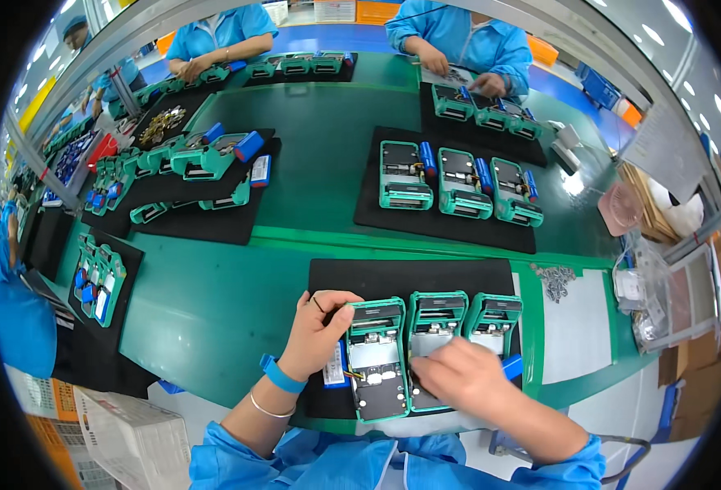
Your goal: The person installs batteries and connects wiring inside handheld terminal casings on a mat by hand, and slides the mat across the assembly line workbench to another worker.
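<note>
Three green device housings with black and silver insides lie side by side on a black foam mat point(328, 278) in front of me. My left hand point(321, 331), wearing a blue wrist strap, is closed on the upper left edge of the left housing point(379, 355). A blue battery pack point(335, 365) with thin wires lies beside that housing. Over the middle housing point(438, 313), my right hand point(470, 376) has its fingers drawn together and pointing down into it; whatever they hold is hidden. The right housing point(495, 314) is partly covered by this hand, with another blue battery point(512, 367) beside it.
Loose metal parts point(555, 282) lie on the right by a white sheet point(577, 327). Further off, a mat point(368, 216) bears three more housings with batteries. More housings point(205, 159) stand at the left. Co-workers in blue point(458, 41) work across the green table point(311, 163).
</note>
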Demonstrator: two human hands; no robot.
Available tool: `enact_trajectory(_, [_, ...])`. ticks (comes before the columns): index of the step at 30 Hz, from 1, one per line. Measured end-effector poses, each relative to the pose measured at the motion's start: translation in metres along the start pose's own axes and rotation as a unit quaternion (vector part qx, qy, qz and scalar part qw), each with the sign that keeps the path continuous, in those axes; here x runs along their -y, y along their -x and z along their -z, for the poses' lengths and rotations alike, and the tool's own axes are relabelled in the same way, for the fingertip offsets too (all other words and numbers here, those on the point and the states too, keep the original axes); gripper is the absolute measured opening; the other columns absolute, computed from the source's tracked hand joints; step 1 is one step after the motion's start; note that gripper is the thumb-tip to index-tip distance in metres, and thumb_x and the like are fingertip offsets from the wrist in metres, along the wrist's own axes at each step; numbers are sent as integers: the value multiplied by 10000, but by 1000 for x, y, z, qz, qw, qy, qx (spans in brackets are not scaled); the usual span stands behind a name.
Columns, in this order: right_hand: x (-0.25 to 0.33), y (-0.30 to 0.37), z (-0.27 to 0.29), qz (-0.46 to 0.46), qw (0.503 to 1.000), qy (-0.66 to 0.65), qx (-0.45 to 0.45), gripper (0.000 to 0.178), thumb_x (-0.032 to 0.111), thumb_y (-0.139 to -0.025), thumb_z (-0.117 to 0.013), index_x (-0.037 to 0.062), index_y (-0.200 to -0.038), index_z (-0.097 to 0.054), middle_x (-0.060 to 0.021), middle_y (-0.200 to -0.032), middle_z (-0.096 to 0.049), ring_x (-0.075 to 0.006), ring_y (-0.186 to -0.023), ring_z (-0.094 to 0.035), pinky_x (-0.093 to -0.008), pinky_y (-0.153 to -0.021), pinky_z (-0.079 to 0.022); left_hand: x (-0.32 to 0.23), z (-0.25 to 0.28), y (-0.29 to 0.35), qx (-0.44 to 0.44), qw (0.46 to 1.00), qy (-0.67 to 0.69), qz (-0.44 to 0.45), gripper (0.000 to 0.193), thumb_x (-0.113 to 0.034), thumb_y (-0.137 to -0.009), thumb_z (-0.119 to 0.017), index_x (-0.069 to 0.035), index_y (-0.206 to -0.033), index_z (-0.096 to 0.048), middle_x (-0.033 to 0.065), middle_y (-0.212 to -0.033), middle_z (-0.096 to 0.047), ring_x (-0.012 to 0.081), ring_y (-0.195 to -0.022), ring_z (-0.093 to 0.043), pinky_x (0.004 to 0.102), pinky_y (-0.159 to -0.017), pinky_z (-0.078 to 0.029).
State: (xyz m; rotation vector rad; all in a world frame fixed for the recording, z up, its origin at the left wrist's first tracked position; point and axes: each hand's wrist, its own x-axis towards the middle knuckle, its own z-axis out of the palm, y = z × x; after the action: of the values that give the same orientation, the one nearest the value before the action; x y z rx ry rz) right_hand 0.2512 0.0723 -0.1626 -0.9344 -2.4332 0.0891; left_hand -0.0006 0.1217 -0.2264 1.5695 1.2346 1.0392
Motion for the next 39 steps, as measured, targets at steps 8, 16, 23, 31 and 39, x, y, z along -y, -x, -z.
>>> enact_trajectory(8, [11,-23,-44,30,996,79,42,267,107,-625,-657,52,-885,-670,-8,-740,-469,-149,-684,-526,-251,-481,-444,-12,1,-2,-3,1000,30,-2,185,-304,-889,-671,-158,-999,-697,-32,-913,-621,148,-991,-542,547,-1122,-98])
enact_trajectory(16, [13,-28,-47,35,989,122,70,233,119,-645,-633,50,-866,-657,-6,-713,-455,-136,-662,-513,-250,-445,-414,-14,1,0,-5,1000,30,-4,196,-312,-890,-676,-155,-1003,-706,-23,-901,-605,154,-1000,-535,572,-1120,-69])
enact_trajectory(23, [5,-33,-42,38,990,117,75,219,125,-643,-639,63,-852,-637,-6,-726,-466,-140,-663,-510,-249,-463,-418,-11,-2,-2,-7,1000,14,-12,192,-317,-895,-673,-173,-1016,-711,-25,-895,-598,156,-1007,-535,563,-1113,-90])
enact_trajectory(31, [2,-42,-41,48,988,106,102,143,125,-649,-640,97,-774,-577,-8,-726,-492,-149,-681,-543,-266,-519,-455,-7,0,-3,-10,1000,9,-26,193,-312,-897,-671,-177,-1028,-708,-26,-904,-599,158,-1000,-542,560,-1108,-107])
enact_trajectory(39, [11,-40,-38,4,991,93,94,155,109,-625,-640,95,-747,-546,-13,-692,-480,-165,-664,-546,-290,-500,-453,-8,1,0,-10,999,-6,-36,195,-308,-909,-649,-173,-1042,-699,-19,-916,-618,168,-1016,-550,561,-1106,-124])
